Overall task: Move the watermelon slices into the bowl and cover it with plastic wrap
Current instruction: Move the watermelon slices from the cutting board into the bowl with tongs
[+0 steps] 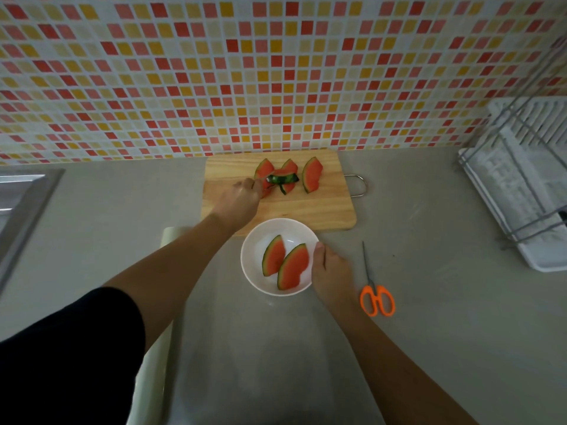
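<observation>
Right hand (333,276) clamped on the right rim of the bowl (252,273), thumb over the edge, fingers hidden beneath. Two watermelon slices (274,255) lying side by side in the bowl, rinds to the left. Orange scissors (376,297) just right of that hand, on the counter (429,317). Wrap roll (153,381) on the left, partly under the left forearm. Farther out, left hand (244,199) closed round a spoon (271,178), its tip at a slice (287,180) on the board (322,210). Three more slices (311,174) flat on the board. Sink (18,204) far left, rack (521,194) far right, tiled wall (276,72) behind.
</observation>
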A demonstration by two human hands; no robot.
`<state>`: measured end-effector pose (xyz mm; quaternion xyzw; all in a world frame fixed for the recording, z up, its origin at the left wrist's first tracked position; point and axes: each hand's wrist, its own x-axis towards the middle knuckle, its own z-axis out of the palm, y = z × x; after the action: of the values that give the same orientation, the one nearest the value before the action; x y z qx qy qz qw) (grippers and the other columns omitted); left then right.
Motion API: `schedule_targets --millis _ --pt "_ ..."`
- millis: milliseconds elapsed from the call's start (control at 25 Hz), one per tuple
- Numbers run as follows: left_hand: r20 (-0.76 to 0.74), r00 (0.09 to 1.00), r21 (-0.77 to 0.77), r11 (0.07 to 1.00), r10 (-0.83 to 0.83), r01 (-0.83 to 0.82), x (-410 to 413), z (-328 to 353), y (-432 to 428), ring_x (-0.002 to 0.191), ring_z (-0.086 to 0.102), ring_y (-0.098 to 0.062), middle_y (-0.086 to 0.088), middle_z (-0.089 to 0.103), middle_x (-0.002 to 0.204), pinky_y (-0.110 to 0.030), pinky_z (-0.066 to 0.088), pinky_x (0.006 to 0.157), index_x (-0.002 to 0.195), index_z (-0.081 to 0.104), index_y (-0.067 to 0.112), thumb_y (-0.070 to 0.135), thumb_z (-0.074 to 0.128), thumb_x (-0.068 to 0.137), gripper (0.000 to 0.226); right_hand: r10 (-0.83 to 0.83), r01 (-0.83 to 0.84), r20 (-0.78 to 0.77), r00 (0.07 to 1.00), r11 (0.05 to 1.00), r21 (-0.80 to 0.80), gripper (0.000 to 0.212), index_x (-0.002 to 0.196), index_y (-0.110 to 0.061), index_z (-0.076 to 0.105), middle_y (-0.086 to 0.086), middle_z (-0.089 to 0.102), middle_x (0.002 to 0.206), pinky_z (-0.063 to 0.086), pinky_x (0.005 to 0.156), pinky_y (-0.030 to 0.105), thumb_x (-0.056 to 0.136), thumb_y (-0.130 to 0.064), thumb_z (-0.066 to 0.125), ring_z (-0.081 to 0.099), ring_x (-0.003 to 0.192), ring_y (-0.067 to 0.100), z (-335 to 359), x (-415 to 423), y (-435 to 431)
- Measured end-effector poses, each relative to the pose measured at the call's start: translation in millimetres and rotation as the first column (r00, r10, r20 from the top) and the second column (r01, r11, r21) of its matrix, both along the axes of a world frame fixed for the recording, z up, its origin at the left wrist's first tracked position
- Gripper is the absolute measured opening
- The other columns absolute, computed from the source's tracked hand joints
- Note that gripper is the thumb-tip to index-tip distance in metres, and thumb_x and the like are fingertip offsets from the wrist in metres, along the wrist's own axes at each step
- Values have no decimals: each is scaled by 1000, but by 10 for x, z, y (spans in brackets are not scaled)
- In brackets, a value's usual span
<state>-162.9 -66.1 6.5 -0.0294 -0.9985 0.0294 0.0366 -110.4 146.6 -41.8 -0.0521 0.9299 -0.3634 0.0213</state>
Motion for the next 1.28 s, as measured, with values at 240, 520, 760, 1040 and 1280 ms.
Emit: schedule_targets --millis 240,520,760,1040,1280 --pt "-41 996 76 995 74 -71 -98 149 -36 80 62 -39 -21 65 90 -38 44 59 102 61 -1 8 43 93 21 2 -2 -3 1000 1000 -6 35 71 -4 54 17 59 67 22 57 27 98 -18 36 43 58 23 -6 8 0" --pt "220 914 863 368 342 -346 688 539 -75 47 56 -1 5 70 60 -11 45 50 72 75 23 19 70 80 10 -56 66 84 995 990 -123 43 66 -3 52 15 60 65 28 57 30 98 -25 33 56 67 32 45 23 -1" --pt "423 874 625 621 239 -473 1028 394 29 47 56 2 -4 73 67 -12 45 53 72 77 15 21 69 79 12 -29 35 71 997 996 -84 44 78 3 58 24 67 84 40 67 35 99 -25 30 60 81 39 98 7 -17" --pt "387 901 443 818 194 -366 829 492 155 69 58 -14 -7 71 79 -24 45 57 83 77 9 30 66 82 24 -24 28 68 997 998 -64 43 78 2 59 24 67 84 34 63 30 99 -24 30 61 80 38 98 1 -30" --pt "225 944 425 847 243 -320 854 782 0 68 60 -21 -8 71 73 -26 43 58 75 75 6 56 59 72 52 -15 18 63 998 998 -57 40 63 -7 48 24 66 80 31 62 31 98 -20 32 60 77 38 96 -4 -29"
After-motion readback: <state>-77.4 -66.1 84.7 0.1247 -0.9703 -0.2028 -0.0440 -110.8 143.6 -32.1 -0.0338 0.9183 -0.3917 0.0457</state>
